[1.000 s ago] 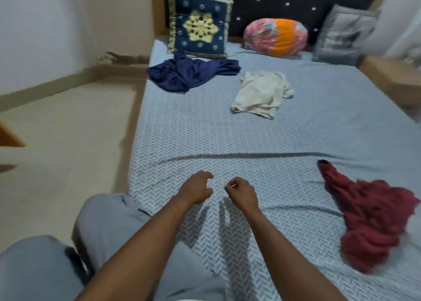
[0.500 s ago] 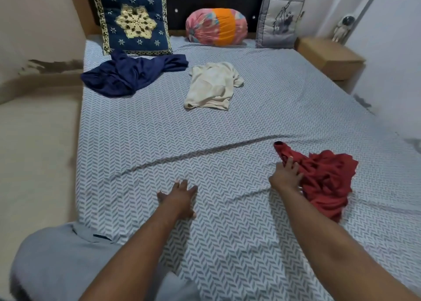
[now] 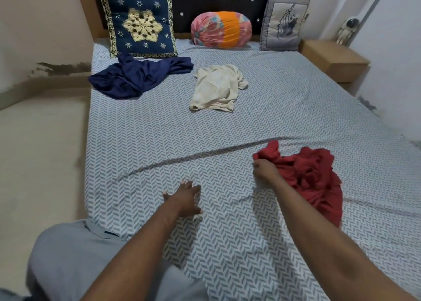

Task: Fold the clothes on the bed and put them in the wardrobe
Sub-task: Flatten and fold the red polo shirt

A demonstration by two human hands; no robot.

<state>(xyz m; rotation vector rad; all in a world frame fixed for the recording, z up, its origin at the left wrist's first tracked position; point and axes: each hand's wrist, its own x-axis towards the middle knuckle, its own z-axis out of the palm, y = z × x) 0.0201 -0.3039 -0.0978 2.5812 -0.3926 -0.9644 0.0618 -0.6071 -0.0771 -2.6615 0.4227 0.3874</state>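
A crumpled red garment [image 3: 312, 175] lies on the right side of the bed [image 3: 159, 141]. My right hand [image 3: 265, 169] grips its left edge, fingers curled into the cloth. My left hand [image 3: 185, 198] rests flat on the patterned sheet, fingers spread, holding nothing. Farther up the bed lie a crumpled navy garment [image 3: 134, 77] on the left and a cream t-shirt [image 3: 216, 88] in the middle, both unfolded. No wardrobe is in view.
Three cushions lean on the dark headboard: a navy patterned one [image 3: 139, 25], a round pink and orange one [image 3: 221, 30], a grey one [image 3: 284, 25]. A wooden bedside table [image 3: 335, 59] stands at the right. Beige floor [image 3: 38, 152] runs along the left. My knee in grey trousers [image 3: 75, 255] rests at the bed's edge.
My right hand has reached right to the red garment and closed its fingers on the cloth. My left hand has opened flat on the sheet. The view has swung to the right.
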